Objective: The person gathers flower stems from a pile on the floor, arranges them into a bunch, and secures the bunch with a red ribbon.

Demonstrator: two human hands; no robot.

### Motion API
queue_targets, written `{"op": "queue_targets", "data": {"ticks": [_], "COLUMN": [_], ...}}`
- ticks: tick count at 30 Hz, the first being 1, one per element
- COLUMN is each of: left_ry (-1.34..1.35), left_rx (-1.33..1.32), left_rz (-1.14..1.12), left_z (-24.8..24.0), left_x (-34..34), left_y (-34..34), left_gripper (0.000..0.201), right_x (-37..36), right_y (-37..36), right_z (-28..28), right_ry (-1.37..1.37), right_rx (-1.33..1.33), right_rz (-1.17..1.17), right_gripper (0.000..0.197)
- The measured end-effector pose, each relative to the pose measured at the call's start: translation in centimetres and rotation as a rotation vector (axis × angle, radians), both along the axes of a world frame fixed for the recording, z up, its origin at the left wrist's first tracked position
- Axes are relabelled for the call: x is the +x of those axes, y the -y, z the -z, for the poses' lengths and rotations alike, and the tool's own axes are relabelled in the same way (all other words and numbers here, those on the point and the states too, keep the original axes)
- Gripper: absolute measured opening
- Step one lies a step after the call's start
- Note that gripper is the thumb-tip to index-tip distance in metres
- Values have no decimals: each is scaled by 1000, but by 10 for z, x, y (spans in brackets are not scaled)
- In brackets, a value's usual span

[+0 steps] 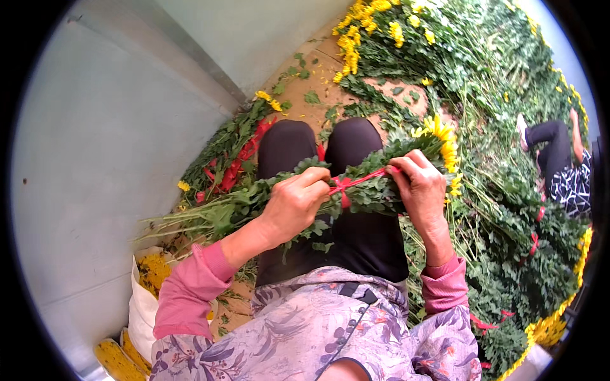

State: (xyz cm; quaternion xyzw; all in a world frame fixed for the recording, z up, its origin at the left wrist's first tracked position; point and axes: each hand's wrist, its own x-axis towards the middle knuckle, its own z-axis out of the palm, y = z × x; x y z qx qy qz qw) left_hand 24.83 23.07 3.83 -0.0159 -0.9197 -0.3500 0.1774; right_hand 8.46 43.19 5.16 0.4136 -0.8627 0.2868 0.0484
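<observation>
A leafy bunch of yellow chrysanthemums (pixel 376 195) lies across my lap, its blooms to the right and bare stems to the left. A red ribbon (pixel 345 184) circles the middle of the bunch, crossing in a knot on top. My left hand (pixel 295 200) is closed in a pinch at the knot's left side, on one end of the ribbon. The other end runs taut up to the right, pinched between the thumb and fingers of my right hand (pixel 420 185), near the blooms. The undersides of the bunch and ribbon are hidden.
Heaped cut chrysanthemums (pixel 483 76) cover the floor ahead and to the right. Red ribbons (pixel 236 166) lie among leaves on the left. A white sack (pixel 145 311) with yellow petals stands by the pale wall (pixel 95 159). Another person (pixel 559 152) sits at far right.
</observation>
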Motion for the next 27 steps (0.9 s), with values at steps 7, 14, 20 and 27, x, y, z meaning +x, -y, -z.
{"op": "queue_targets", "data": {"ticks": [7, 14, 20, 27], "left_ry": [-270, -205, 90, 382], "left_rx": [176, 88, -304, -168], "left_rz": [-141, -295, -776, -794], "left_z": [-12, -3, -7, 13], "left_x": [16, 109, 198, 250], "left_y": [-34, -44, 58, 175], "left_gripper": [44, 56, 110, 109], "right_x": [54, 66, 32, -13], "right_y": [26, 53, 38, -2], "right_z": [-27, -4, -23, -36], "right_ry": [-240, -263, -300, -360], "right_rx": [49, 325, 353, 382], "right_rz": [-280, -435, -447, -384], "right_gripper": [71, 67, 62, 58]}}
